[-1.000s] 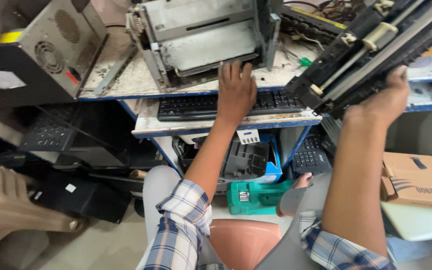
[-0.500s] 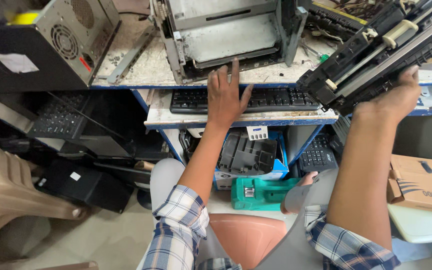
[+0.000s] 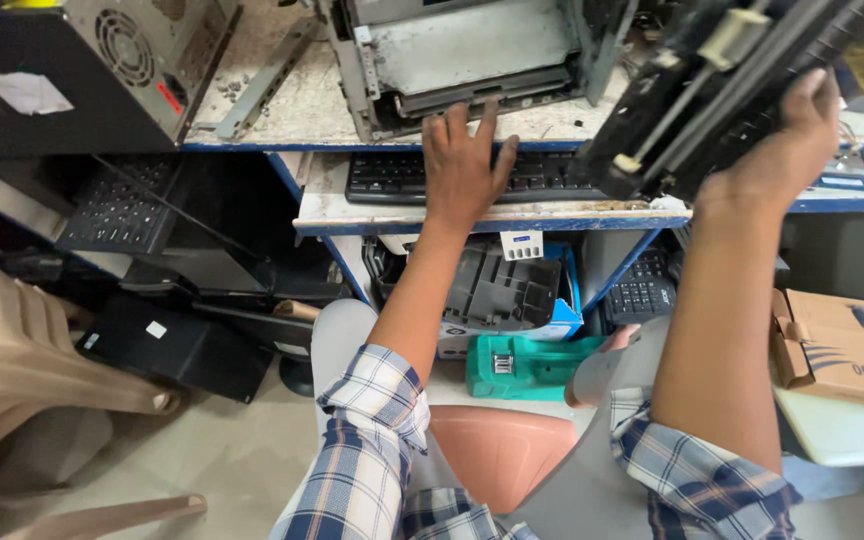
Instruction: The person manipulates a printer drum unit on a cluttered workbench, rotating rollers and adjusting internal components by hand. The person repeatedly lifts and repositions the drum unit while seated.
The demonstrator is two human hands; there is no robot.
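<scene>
Printer roller assembly (image 3: pixel 722 90) hangs tilted above the counter (image 3: pixel 282 105), gripped underneath by the right hand (image 3: pixel 787 150); the left hand (image 3: pixel 462 165) rests spread on the keyboard (image 3: pixel 382 175). Best keep it level, clear of the printer chassis (image 3: pixel 472 50).

Off to my left a computer case (image 3: pixel 102 60) lies on the dusty tabletop (image 3: pixel 282 105), its fan grille facing me. Beige plastic chairs (image 3: pixel 22 360) stand stacked on the floor, with a black box (image 3: pixel 177 345) just beside them. Under the shelf I see a green device (image 3: pixel 522 365) and a spare keyboard (image 3: pixel 642 290) (propped upright). A cardboard box (image 3: pixel 842 345) sits at right.
</scene>
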